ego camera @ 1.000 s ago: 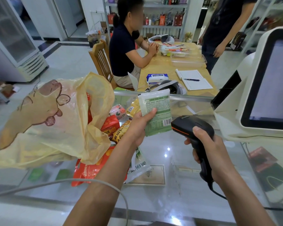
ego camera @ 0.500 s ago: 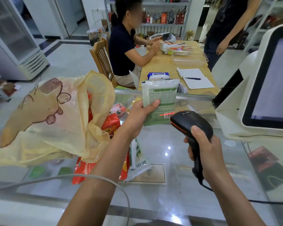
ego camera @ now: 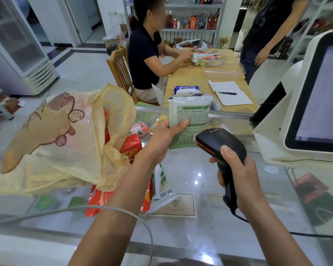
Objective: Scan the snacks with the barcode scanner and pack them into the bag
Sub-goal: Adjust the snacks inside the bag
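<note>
My left hand (ego camera: 166, 134) grips a green and white snack packet (ego camera: 190, 114), held upright above the glass counter (ego camera: 200, 223) with its printed back toward me. My right hand (ego camera: 236, 175) grips the black barcode scanner (ego camera: 221, 143) by its handle; the scanner's head sits just in front of the packet's lower right corner and hides it. A yellow plastic bag (ego camera: 65, 143) with a cartoon print lies open at the left with red packets inside. More snacks (ego camera: 136, 141) lie on the counter beside its mouth, under my left arm.
A white till screen (ego camera: 315, 96) stands at the right on the counter. A grey cable (ego camera: 123, 210) loops over my left forearm. Beyond the counter, a person sits at a wooden table (ego camera: 190, 77) with a notebook and wipes; another person stands at the right.
My left hand has lifted the packet higher and a little right. The scanner has moved up closer to its lower corner. The red scan line seen half a second ago no longer shows.
</note>
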